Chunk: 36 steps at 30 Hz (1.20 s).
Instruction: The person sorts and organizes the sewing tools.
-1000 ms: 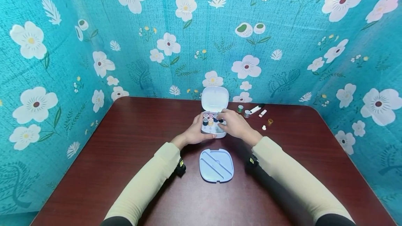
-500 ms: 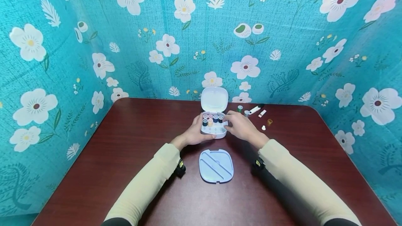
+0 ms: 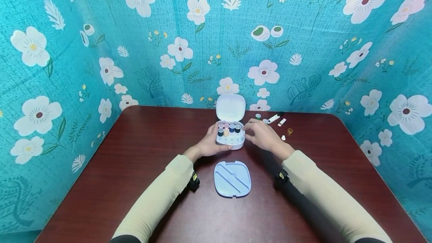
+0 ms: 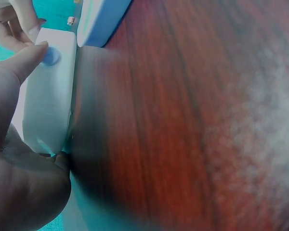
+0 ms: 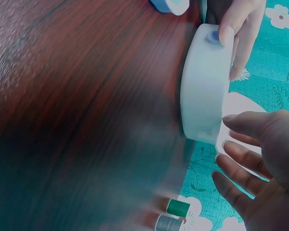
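Note:
An open white sewing box [image 3: 237,146] stands near the table's back edge, its lid [image 3: 231,107] raised. Inside it, several thread spools sit in two rows: pink, blue [image 3: 231,128], dark [image 3: 237,128] and peach [image 3: 226,132] ones, with bare pegs in front. My left hand [image 3: 209,143] holds the box's left side, its thumb [image 4: 24,62] on the front wall beside a blue button [image 4: 51,57]. At the box's right rim is my right hand [image 3: 261,134], fingers loosely bent and holding nothing. Its thumb tip [image 5: 236,121] is close to the rim; contact is unclear.
A light-blue tray [image 3: 233,179] lies in front of the box. Right of the box are a green spool [image 3: 258,116], a grey spool [image 5: 168,223], a white-handled tool [image 3: 274,118], a small white piece [image 3: 282,122], an amber ring [image 3: 290,131] and a tiny white item [image 3: 283,137].
My right hand has drawn back to the right, from over the spools to the box's right rim, uncovering the dark spool at the row's right end. The left hand stays on the box.

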Each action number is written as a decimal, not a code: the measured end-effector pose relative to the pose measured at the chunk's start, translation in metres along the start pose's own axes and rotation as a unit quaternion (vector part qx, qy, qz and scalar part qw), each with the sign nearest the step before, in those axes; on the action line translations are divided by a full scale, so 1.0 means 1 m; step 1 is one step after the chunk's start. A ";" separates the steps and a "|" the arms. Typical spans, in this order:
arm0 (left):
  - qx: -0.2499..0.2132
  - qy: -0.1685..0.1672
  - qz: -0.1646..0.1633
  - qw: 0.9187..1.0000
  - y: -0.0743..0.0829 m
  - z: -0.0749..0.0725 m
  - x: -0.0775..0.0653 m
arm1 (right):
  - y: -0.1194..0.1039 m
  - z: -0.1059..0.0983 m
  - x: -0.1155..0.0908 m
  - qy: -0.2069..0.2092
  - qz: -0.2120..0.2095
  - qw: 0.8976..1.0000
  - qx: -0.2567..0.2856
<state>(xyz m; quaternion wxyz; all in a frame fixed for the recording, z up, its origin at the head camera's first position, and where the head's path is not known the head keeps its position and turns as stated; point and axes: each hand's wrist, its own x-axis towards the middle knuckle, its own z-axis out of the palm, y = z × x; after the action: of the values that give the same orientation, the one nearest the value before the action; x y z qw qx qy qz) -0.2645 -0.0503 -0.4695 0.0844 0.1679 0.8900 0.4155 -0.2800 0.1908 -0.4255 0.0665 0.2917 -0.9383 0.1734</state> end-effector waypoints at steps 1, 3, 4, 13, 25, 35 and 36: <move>-0.001 0.001 0.001 1.000 0.000 0.000 0.000 | 0.001 -0.001 -0.001 0.000 0.002 1.000 -0.002; -0.001 0.003 0.001 1.000 0.000 0.000 0.000 | 0.004 -0.002 -0.002 0.000 0.005 1.000 -0.009; -0.001 0.004 0.001 1.000 0.000 0.000 0.000 | 0.005 -0.002 -0.002 0.001 0.007 1.000 -0.012; 0.006 -0.002 -0.013 1.000 0.000 0.000 -0.001 | 0.018 -0.008 -0.010 0.015 0.013 1.000 -0.014; 0.006 -0.003 -0.009 1.000 -0.001 -0.001 0.000 | 0.045 -0.016 -0.012 0.023 0.042 0.999 -0.008; 0.002 -0.004 -0.005 1.000 0.000 -0.001 0.000 | 0.065 -0.014 -0.007 0.045 0.093 0.995 -0.008; 0.002 -0.003 -0.004 1.000 0.000 -0.001 0.000 | 0.067 -0.014 -0.007 0.047 0.097 0.994 -0.007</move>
<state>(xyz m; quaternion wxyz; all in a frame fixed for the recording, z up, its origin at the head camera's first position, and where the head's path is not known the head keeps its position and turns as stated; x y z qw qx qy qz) -0.2653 -0.0510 -0.4687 0.0888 0.1657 0.8911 0.4129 -0.3128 0.2511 -0.4337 0.0957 0.1900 -0.9593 0.1857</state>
